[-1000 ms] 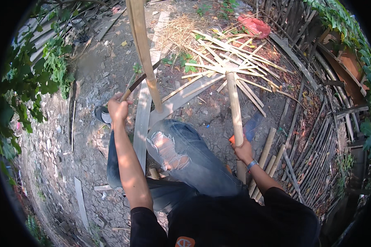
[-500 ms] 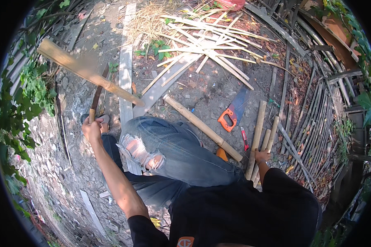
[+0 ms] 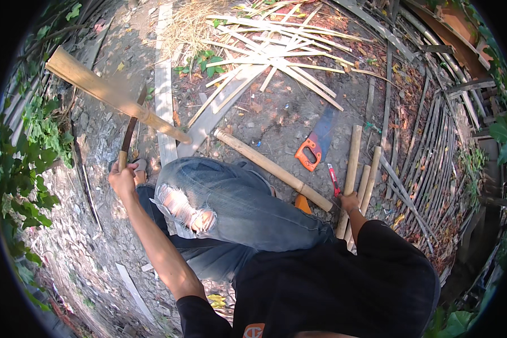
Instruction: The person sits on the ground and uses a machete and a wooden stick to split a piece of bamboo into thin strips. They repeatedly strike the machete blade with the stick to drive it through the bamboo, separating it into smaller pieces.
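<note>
In my left hand [image 3: 123,179] is the wooden handle of a long-bladed knife [image 3: 132,132], my fingers closed round it. Its dark blade crosses a thick bamboo pole [image 3: 104,93] and shows on both sides; whether it sits in a split or behind the pole, I cannot tell. The pole leans, its narrower end down by a grey board [image 3: 208,127] in front of my knees. To the right, my right hand [image 3: 350,201] is wrapped over the leftmost of several short bamboo pieces [image 3: 353,158], its fingers partly hidden.
A bamboo length [image 3: 273,166] lies beside my knee. Near it are an orange-handled handsaw [image 3: 315,143], a red utility knife [image 3: 333,179] and an orange object [image 3: 303,204]. Pale split strips [image 3: 281,56] pile ahead, by straw [image 3: 186,28]. Thin poles [image 3: 428,152] line the right.
The view has shifted slightly, so the ground things sit higher and a little left. My right hand has slid left across the bamboo pieces. My left hand keeps its hold on the knife.
</note>
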### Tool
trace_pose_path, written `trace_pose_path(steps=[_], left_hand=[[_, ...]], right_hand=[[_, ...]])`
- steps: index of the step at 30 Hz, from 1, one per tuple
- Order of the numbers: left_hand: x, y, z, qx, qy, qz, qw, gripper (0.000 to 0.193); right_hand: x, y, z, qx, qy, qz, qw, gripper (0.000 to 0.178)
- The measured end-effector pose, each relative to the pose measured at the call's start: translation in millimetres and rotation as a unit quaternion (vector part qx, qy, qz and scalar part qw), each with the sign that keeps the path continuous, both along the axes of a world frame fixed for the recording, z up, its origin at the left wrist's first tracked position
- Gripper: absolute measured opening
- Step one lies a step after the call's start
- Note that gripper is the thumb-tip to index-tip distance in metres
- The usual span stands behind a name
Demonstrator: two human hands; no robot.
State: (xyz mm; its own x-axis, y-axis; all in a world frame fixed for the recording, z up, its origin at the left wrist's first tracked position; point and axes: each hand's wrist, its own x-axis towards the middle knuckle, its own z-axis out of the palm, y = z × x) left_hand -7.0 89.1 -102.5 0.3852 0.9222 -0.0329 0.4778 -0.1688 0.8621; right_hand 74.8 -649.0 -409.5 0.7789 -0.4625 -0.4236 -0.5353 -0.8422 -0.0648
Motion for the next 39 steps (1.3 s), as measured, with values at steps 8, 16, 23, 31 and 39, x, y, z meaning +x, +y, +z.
trace_pose_path(steps=[8, 16, 23, 31, 39], left_hand=[[-14, 18, -19, 0.019, -0.018, -0.031, 0.999, 0.043], [-11, 16, -21, 0.026, -0.009, -0.043, 0.999, 0.048], [-16, 5, -9, 0.029, -0.013, -0.003, 0.999, 0.039], [-20, 15, -15, 0.026, -0.004, 0.007, 1.000, 0.038], [-7, 10, -13, 0.038, -0.018, -0.018, 0.999, 0.029]], right_hand=[[63, -36, 1, 0.195, -0.047, 0.021, 0.979, 0.064], [53, -55, -18, -0.120, -0.112, 0.017, 0.986, 0.059], [91, -25, -3, -0.085, 0.114, -0.039, 0.989, 0.063], [131, 21, 77, 0.077, -0.303, 0.067, 0.947, 0.050], [234, 102, 374, 0.269, -0.562, 0.136, 0.770, 0.035]])
